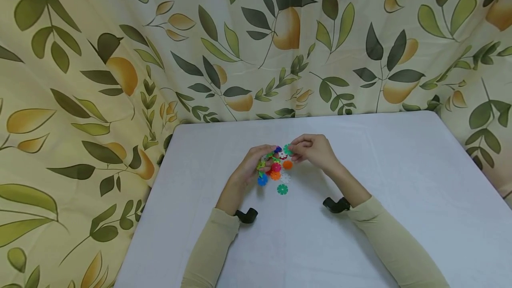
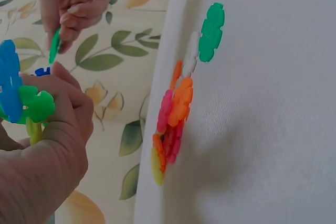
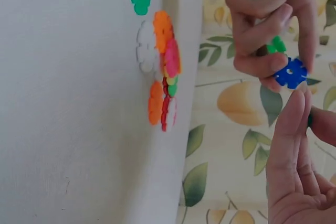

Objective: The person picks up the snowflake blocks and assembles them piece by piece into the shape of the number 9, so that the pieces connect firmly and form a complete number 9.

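My left hand [image 1: 249, 163] grips a joined chain of notched plastic discs. A light blue disc [image 2: 9, 80] and a bright green disc [image 2: 37, 103] stick out on one side of it. At the chain's other end, a dark blue disc [image 3: 291, 73] sits at the left fingertips. Close to it, my right hand [image 1: 318, 151] pinches a single green disc [image 2: 54, 46] between thumb and fingers. Below the hands, loose discs lie in a small overlapping heap, among them a pink disc [image 1: 276, 167] and an orange disc [image 1: 275, 175].
On the white-covered table [image 1: 192, 234], a loose green disc [image 1: 282, 189] and a white disc [image 1: 285, 177] lie on the near side of the heap. Another orange disc [image 1: 287, 164] rests to its right. Behind the table's far edge hangs a leaf-patterned curtain [image 1: 160, 48].
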Demonstrator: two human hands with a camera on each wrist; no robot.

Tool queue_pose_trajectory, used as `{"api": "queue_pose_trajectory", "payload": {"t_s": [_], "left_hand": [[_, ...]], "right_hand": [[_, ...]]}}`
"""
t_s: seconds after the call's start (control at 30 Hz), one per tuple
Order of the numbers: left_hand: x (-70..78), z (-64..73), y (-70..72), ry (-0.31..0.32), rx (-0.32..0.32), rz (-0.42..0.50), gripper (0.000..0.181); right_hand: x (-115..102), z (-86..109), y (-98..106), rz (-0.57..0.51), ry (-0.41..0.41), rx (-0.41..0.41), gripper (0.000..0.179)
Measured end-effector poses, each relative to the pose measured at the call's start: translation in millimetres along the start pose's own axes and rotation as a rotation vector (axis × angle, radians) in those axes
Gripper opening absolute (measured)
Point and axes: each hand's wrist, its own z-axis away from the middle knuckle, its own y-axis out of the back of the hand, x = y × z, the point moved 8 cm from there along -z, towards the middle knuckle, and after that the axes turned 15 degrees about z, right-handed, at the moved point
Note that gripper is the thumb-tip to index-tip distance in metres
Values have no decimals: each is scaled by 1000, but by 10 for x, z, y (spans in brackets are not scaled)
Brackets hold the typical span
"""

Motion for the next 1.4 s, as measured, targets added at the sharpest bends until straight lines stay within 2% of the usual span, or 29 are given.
{"api": "queue_pose_trajectory", "payload": {"t_s": [0.3, 0.47, 0.67, 0.9, 1.03, 1.27, 1.4], "left_hand": [[-14, 25, -31, 7, -40, -92, 21], [-14, 39, -39, 13, -51, -123, 27], [-25, 46, -65, 37, -81, -154, 39], [-86, 58, -99, 75, -139, -165, 20], [-120, 72, -124, 88, -173, -171, 18], [-87, 58, -136, 60, -169, -181, 22], [-28, 33, -106, 31, -118, -207, 28]], "right_hand": [[-5, 13, -41, -34, -16, -30, 27], [1, 12, -61, -28, -11, -39, 26], [-18, 23, -45, 30, 13, -23, 24], [-51, 44, -93, 38, 43, -24, 19], [-37, 50, -138, 14, 31, -18, 18], [12, 43, -144, -48, 26, -29, 23], [28, -1, -124, -78, 25, -38, 31]]}}
